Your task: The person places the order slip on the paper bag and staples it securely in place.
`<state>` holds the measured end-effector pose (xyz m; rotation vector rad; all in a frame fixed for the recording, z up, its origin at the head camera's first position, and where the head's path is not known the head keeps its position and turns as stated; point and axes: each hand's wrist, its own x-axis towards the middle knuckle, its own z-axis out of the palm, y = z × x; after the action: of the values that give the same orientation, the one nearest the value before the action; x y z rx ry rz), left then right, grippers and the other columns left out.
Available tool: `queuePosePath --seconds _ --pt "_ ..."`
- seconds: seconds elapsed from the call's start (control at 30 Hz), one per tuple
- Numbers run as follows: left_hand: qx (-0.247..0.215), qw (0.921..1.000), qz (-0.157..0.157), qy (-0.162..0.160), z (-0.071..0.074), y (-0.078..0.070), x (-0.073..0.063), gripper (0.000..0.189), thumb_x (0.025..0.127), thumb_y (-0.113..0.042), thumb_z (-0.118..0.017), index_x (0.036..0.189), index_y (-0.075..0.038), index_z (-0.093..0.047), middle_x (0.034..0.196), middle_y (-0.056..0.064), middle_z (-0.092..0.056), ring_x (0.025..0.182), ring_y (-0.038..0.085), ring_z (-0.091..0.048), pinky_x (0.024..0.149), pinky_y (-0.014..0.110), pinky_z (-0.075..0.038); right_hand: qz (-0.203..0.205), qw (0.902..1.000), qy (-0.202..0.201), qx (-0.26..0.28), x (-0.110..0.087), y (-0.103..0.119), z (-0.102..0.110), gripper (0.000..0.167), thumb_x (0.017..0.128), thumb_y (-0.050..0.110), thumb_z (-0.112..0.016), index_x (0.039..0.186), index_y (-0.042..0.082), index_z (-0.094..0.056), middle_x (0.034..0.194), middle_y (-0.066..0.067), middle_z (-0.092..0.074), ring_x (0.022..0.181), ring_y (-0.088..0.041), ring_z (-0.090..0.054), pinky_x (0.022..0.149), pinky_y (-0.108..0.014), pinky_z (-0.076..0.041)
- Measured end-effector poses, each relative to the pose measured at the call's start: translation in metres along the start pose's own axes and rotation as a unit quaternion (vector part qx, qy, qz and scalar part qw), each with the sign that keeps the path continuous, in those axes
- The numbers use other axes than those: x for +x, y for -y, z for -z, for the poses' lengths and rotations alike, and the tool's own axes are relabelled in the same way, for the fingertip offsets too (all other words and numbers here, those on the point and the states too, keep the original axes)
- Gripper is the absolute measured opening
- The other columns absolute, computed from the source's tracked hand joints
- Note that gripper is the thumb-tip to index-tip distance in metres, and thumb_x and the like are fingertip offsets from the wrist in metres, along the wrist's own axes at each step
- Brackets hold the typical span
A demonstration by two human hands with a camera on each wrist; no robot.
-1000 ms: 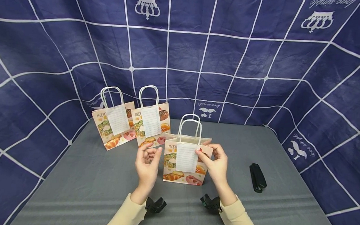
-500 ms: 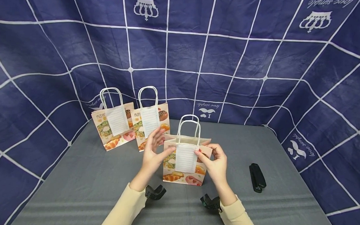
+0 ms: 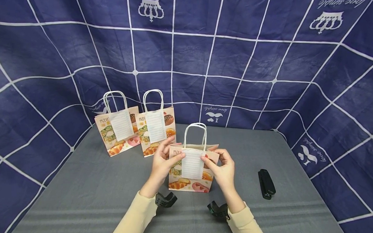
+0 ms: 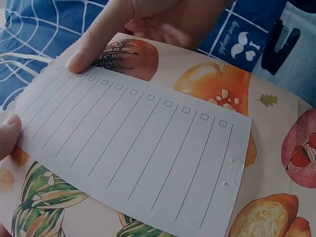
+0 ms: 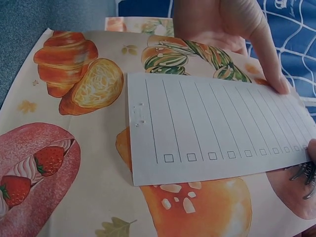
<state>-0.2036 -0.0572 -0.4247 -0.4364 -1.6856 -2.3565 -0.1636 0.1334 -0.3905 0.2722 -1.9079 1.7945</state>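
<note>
A small paper bag [image 3: 179,183] printed with bread and pastries stands upright before me, its white twisted handles [image 3: 195,125] raised. A white lined slip with checkboxes [image 4: 148,133] lies against its front; staple marks show near one end in both wrist views. My left hand [image 3: 159,164] pinches the bag's upper left side, thumb on the slip's edge and fingers behind. On the upper right, my right hand [image 3: 224,168] pinches the bag likewise, its thumb at the slip's other edge. The fingers behind the bag are partly hidden.
Two matching bags, a left one [image 3: 111,146] and a middle one [image 3: 170,118], stand behind to the left, each with a slip on its front. A black stapler [image 3: 266,184] lies to the right on the grey tabletop [image 3: 84,199]. A blue gridded cloth [image 3: 234,60] hangs around.
My left hand has come from beside the bag onto its upper left side. The bag's mouth has narrowed and its two handles have drawn close together. The right hand keeps its hold.
</note>
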Motion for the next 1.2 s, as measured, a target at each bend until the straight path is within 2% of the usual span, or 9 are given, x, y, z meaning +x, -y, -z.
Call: queuePosePath --seconds 0.2,0.33,0.57,0.67,0.8,0.93,1.0,1.07,1.2 --pt "0.015 0.9993 0.029 -0.017 -0.001 0.0 -0.006 0.041 0.076 0.003 -0.075 0.114 0.001 -0.059 0.083 0.0 -0.07 0.073 0.012 -0.065 0.06 0.024 -0.051 -0.004 0.9999 0.003 -0.015 0.0 0.0 -0.001 0.026 0.071 -0.006 -0.078 0.089 -0.007 -0.06 0.087 0.006 -0.066 0.074 -0.009 -0.059 0.056 -0.023 -0.052" --pt "0.027 0.9986 0.037 -0.027 -0.001 -0.001 -0.009 0.037 0.076 0.0 -0.076 0.109 0.007 -0.061 0.08 0.001 -0.07 0.072 0.012 -0.065 0.06 0.024 -0.052 -0.002 0.9999 0.008 -0.01 0.0 -0.001 -0.001 0.026 0.071 -0.007 -0.078 0.089 -0.007 -0.059 0.087 0.004 -0.066 0.074 -0.01 -0.059 0.054 -0.024 -0.053" --pt "0.049 0.9971 0.049 -0.031 -0.001 -0.004 -0.012 0.02 0.077 0.003 -0.075 0.095 0.005 -0.067 0.077 0.001 -0.069 0.067 0.011 -0.061 0.059 0.024 -0.051 0.01 0.9995 0.011 -0.026 0.0 0.002 0.0 0.026 0.07 -0.006 -0.078 0.089 -0.006 -0.06 0.08 -0.002 -0.066 0.07 -0.008 -0.056 0.061 -0.023 -0.045" --pt "0.051 0.9972 0.048 -0.026 -0.004 -0.012 -0.014 0.016 0.077 0.004 -0.074 0.092 0.007 -0.068 0.075 0.0 -0.068 0.066 0.009 -0.059 0.058 0.023 -0.05 0.017 0.9995 0.013 -0.021 0.0 0.002 0.0 0.03 0.07 -0.008 -0.078 0.092 -0.007 -0.057 0.086 -0.01 -0.066 0.072 -0.007 -0.057 0.062 -0.022 -0.044" --pt "0.057 0.9972 0.041 -0.025 -0.011 -0.027 -0.018 0.019 0.078 0.002 -0.074 0.093 0.011 -0.067 0.077 0.002 -0.068 0.067 0.009 -0.06 0.059 0.024 -0.05 0.049 0.9984 0.01 -0.026 0.001 0.001 0.0 0.043 0.068 -0.012 -0.076 0.102 -0.011 -0.05 0.098 -0.022 -0.062 0.084 -0.01 -0.057 0.074 -0.023 -0.043" --pt "0.062 0.9971 0.038 -0.025 -0.013 -0.032 -0.019 0.019 0.078 0.002 -0.073 0.093 0.012 -0.066 0.078 0.005 -0.069 0.069 0.009 -0.061 0.061 0.025 -0.051 0.069 0.9966 0.006 -0.045 0.001 0.001 0.0 0.06 0.067 -0.012 -0.077 0.116 -0.014 -0.043 0.108 -0.029 -0.053 0.096 -0.021 -0.052 0.086 -0.035 -0.04" --pt "0.062 0.9971 0.037 -0.023 -0.012 -0.032 -0.019 0.019 0.078 0.002 -0.073 0.093 0.012 -0.066 0.078 0.005 -0.069 0.069 0.009 -0.061 0.061 0.025 -0.051 0.062 0.9968 0.009 -0.049 0.001 0.001 0.001 0.066 0.067 -0.011 -0.077 0.122 -0.014 -0.04 0.11 -0.029 -0.052 0.098 -0.024 -0.051 0.089 -0.041 -0.038" --pt "0.063 0.9971 0.036 -0.022 -0.012 -0.032 -0.019 0.019 0.078 0.001 -0.073 0.092 0.012 -0.067 0.078 0.005 -0.069 0.068 0.009 -0.06 0.06 0.024 -0.051 0.048 0.9974 0.015 -0.053 0.002 0.002 0.002 0.068 0.068 -0.009 -0.077 0.125 -0.013 -0.04 0.108 -0.028 -0.056 0.098 -0.02 -0.053 0.092 -0.045 -0.035" --pt "0.067 0.9971 0.029 -0.021 -0.012 -0.032 -0.019 0.018 0.077 0.002 -0.074 0.091 0.012 -0.067 0.076 0.002 -0.068 0.066 0.008 -0.059 0.057 0.022 -0.048 0.016 0.9976 0.028 -0.062 0.002 0.003 0.003 0.057 0.071 -0.006 -0.077 0.12 -0.011 -0.048 0.093 -0.02 -0.064 0.087 -0.009 -0.057 0.094 -0.042 -0.034"
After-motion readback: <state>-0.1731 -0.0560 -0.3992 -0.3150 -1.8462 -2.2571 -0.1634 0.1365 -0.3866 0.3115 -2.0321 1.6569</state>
